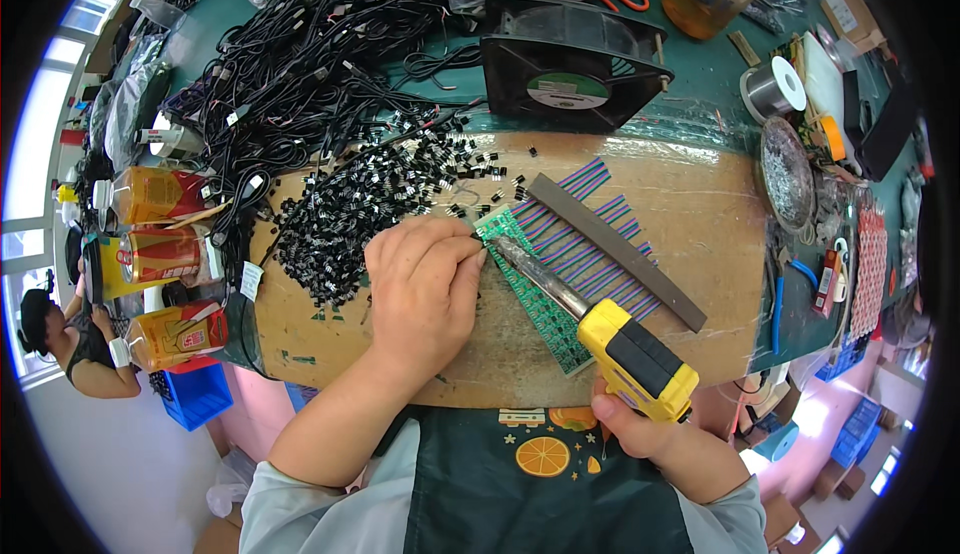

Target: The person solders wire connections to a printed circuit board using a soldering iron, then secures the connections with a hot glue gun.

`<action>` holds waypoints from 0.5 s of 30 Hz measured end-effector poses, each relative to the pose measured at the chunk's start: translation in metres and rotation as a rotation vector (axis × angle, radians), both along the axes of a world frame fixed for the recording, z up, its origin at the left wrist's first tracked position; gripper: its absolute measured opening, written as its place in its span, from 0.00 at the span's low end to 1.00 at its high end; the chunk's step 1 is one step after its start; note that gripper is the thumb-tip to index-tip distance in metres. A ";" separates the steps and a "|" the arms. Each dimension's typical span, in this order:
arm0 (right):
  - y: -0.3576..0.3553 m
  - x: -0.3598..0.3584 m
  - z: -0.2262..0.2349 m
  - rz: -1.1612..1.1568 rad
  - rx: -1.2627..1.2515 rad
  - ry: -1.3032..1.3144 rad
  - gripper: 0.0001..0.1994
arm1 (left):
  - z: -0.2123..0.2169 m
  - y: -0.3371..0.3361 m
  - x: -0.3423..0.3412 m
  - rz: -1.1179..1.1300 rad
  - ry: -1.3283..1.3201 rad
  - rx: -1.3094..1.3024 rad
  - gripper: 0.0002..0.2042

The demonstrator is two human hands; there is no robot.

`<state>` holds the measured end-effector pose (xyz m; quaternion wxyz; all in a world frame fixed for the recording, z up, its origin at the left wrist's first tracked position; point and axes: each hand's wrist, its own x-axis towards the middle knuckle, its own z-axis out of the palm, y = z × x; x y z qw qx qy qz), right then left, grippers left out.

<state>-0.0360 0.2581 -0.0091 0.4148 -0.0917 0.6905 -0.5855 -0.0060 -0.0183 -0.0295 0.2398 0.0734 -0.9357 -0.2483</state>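
Note:
My right hand (640,428) is closed round the handle of a yellow and black soldering gun (640,354). Its metal barrel slants up and left, the tip at the upper end of a green circuit board strip (545,304). At that same end, my left hand (425,274) is pinched closed beside the tip; whatever its fingers hold is hidden. Striped purple, green and dark wires (590,239) run out from the board to the upper right. Across them lies a dark flat bar (620,254). Left of the board spreads a heap of small black components with metal legs (350,214).
Behind the heap lies a tangle of black cables (310,64). A black fan (575,64) stands at the back. On the right are a solder wire spool (775,87) and a round metal dish (787,174). Bottles (160,194) line the left; another person (85,344) sits beyond.

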 end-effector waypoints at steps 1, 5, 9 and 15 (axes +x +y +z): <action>0.001 0.000 -0.002 0.020 0.002 0.021 0.16 | 0.000 0.000 0.000 0.003 0.002 -0.001 0.06; 0.001 0.003 -0.005 -0.003 -0.017 0.022 0.14 | 0.000 0.000 0.000 0.002 0.003 0.000 0.07; 0.002 0.004 -0.010 -0.005 -0.089 0.051 0.15 | 0.000 0.000 0.000 0.007 -0.006 -0.005 0.07; 0.002 0.005 -0.006 -0.056 -0.050 -0.003 0.18 | -0.001 0.000 0.000 0.006 0.005 0.003 0.06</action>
